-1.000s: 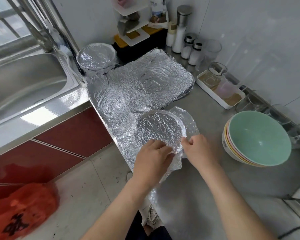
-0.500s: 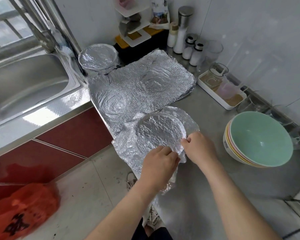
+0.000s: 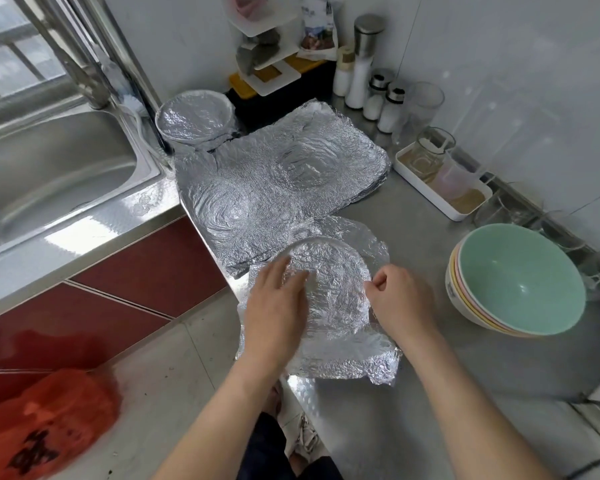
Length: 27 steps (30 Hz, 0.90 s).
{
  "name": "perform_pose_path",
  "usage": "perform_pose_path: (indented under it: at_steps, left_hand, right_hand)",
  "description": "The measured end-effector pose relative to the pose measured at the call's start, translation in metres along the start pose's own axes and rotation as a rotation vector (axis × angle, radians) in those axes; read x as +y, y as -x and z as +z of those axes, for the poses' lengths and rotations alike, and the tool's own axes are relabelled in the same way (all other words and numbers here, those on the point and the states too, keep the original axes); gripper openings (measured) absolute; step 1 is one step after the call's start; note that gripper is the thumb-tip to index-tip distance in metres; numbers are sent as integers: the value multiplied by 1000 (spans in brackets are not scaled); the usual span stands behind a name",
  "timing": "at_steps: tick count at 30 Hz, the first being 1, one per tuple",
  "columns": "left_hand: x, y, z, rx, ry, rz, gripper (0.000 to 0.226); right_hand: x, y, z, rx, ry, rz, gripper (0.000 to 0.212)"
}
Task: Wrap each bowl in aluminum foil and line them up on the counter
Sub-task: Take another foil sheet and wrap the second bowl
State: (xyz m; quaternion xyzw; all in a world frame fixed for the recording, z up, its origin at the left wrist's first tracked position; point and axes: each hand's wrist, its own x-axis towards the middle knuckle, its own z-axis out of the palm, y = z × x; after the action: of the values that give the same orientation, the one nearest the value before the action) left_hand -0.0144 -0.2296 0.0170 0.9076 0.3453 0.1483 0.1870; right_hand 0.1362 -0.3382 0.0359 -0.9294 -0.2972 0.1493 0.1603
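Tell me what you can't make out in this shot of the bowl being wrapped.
All in the head view:
- Foil-covered bowl: the foil hides its colour and contents.
- Left hand: motion-blurred; fingertip contact unclear.
- Right hand: pinches the foil, covering the rim there.
- Stacked bowls: the green one hides those beneath; only rims show.
- Red bag: cut off by the lower left edge; print unreadable.

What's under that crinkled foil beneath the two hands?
Only a round bowl rim shows through the foil sheet. The bowl's surface, colour and contents are covered.
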Motion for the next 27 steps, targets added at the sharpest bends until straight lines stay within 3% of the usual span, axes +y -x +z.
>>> perform_pose_path:
  at_steps: [6,14,19,27]
  left_hand:
    - [-16,-14,-7,27,60,-150,29]
    - [-4,-26,-15,-3,461,-594,18]
    - [6,-18,-16,11,591,-651,11]
    - [-4,-9,-45,196,648,-679,14]
  right_hand:
    - [-4,-2,-3,4,7,55,23]
    - [16,1,-9,8,-3,124,22]
    - [21,-1,-19,56,47,102,20]
    - [-18,-33,-29,52,68,-135,19]
